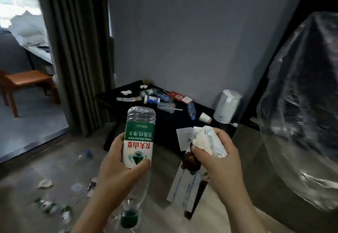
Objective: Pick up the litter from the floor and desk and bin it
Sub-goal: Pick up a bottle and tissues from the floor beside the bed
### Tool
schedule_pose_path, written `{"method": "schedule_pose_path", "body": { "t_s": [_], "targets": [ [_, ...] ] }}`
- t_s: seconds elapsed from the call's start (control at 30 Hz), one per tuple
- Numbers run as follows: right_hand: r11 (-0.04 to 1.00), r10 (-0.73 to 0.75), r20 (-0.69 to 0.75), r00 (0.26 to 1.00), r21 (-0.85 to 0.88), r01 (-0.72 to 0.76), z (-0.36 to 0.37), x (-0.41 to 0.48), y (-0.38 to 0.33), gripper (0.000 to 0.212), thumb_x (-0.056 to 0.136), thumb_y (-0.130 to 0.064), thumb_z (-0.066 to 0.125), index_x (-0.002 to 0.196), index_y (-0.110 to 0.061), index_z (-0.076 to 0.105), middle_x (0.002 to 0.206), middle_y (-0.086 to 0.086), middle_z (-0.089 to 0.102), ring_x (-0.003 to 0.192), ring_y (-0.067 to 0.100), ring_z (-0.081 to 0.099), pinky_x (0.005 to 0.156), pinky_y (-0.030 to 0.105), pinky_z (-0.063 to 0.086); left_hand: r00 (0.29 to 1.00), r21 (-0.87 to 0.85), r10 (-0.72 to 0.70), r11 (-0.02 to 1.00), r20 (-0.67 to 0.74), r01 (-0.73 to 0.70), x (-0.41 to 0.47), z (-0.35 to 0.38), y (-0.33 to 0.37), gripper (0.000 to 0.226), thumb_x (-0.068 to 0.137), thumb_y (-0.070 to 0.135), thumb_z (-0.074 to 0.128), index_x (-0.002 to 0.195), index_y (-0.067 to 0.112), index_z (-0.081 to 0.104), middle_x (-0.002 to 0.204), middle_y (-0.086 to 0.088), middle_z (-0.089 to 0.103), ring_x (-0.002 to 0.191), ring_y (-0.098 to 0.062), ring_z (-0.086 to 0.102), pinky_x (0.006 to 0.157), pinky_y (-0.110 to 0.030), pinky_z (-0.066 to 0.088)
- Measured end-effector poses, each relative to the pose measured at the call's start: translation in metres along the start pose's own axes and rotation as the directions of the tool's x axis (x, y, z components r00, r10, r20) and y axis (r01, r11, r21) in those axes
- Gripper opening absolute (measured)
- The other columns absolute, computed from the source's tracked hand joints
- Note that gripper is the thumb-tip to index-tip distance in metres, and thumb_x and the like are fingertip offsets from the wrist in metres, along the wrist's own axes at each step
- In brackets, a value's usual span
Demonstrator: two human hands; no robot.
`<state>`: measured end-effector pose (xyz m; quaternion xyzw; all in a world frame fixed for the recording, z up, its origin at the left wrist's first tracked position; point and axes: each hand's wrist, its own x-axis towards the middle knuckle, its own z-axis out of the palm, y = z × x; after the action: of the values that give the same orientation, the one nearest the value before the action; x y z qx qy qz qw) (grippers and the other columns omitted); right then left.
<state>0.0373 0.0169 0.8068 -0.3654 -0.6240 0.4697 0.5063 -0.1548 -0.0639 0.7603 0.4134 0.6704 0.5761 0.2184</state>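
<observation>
Your left hand has its fingers and thumb curled round a clear plastic water bottle with a green and white label. You hold the bottle upside down, with the base up and the green cap low in the view. Your right hand clutches a crumpled white tissue, its fingers closed over it. A white paper card sticks up behind the tissue. A dark brown item and a long white packet hang below the hand; how they are held, you cannot tell from here.

Ahead, in the corner, stands a low black table that carries more litter. On it are several clear bottles with blue labels lying on their sides, crumpled white tissues, a red card and a white paper cup tipped over. A white kettle stands at the right end of the table.

On the grey floor to your left lie crushed clear bottles with green labels, a scrap of crumpled white paper and another clear bottle. A large clear plastic bag rises at your right, draped over something dark. Grey curtains hang at the left, and a brown wooden chair stands beyond them.
</observation>
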Motion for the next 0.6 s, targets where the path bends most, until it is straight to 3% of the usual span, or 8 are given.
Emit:
{"method": "schedule_pose_path", "body": {
  "t_s": [0.07,0.2,0.4,0.5,0.6],
  "targets": [
    [1.0,-0.003,-0.093,0.996,-0.025,0.001,-0.037,-0.015,-0.007,0.034,0.076,-0.001,0.073,0.088,-0.033,0.067,0.082,-0.005,0.068,0.07,0.006,0.062,0.057,0.015,0.048,0.993,-0.034,0.006,0.999,0.114,-0.002,-0.005,0.036,0.01,0.066,0.069,0.012,0.079,0.111,0.049,0.044,0.087,0.024,0.069,0.074,0.001,0.067,0.058,-0.017,0.049],
    [0.997,-0.02,-0.311,0.95,-0.077,-0.004,-0.122,-0.049,-0.025,0.035,0.076,0.0,0.073,0.087,-0.032,0.066,0.082,-0.002,0.069,0.067,0.006,0.06,0.054,0.016,0.047,0.949,-0.086,0.079,0.995,0.307,-0.055,-0.029,0.116,0.046,0.066,0.068,0.018,0.079,0.11,0.052,0.04,0.087,0.031,0.065,0.075,0.009,0.064,0.056,-0.013,0.044],
    [0.985,-0.092,-0.601,0.794,-0.17,-0.015,-0.264,-0.122,-0.05,0.033,0.073,0.005,0.071,0.087,-0.025,0.065,0.076,-0.007,0.067,0.064,0.004,0.059,0.054,0.013,0.046,0.787,-0.181,0.203,0.976,0.582,-0.117,-0.097,0.244,0.117,0.061,0.063,0.025,0.079,0.107,0.052,0.046,0.089,0.03,0.064,0.075,0.006,0.064,0.059,-0.021,0.048],
    [0.974,-0.134,-0.691,0.71,-0.222,-0.033,-0.341,-0.166,-0.06,0.031,0.075,0.001,0.071,0.086,-0.027,0.065,0.076,-0.005,0.068,0.064,0.004,0.059,0.053,0.013,0.045,0.701,-0.251,0.247,0.963,0.669,-0.1,-0.151,0.318,0.149,0.057,0.054,0.032,0.072,0.101,0.056,0.05,0.09,0.02,0.068,0.075,-0.002,0.068,0.062,-0.026,0.053],
    [0.962,-0.18,-0.768,0.615,-0.267,-0.052,-0.42,-0.215,-0.073,0.033,0.075,0.002,0.07,0.084,-0.029,0.065,0.075,-0.008,0.069,0.063,0.002,0.06,0.053,0.011,0.044,0.618,-0.308,0.291,0.948,0.73,-0.082,-0.217,0.391,0.177,0.059,0.053,0.036,0.072,0.1,0.062,0.049,0.091,0.022,0.069,0.076,-0.001,0.068,0.067,-0.029,0.054]
  ]
}}
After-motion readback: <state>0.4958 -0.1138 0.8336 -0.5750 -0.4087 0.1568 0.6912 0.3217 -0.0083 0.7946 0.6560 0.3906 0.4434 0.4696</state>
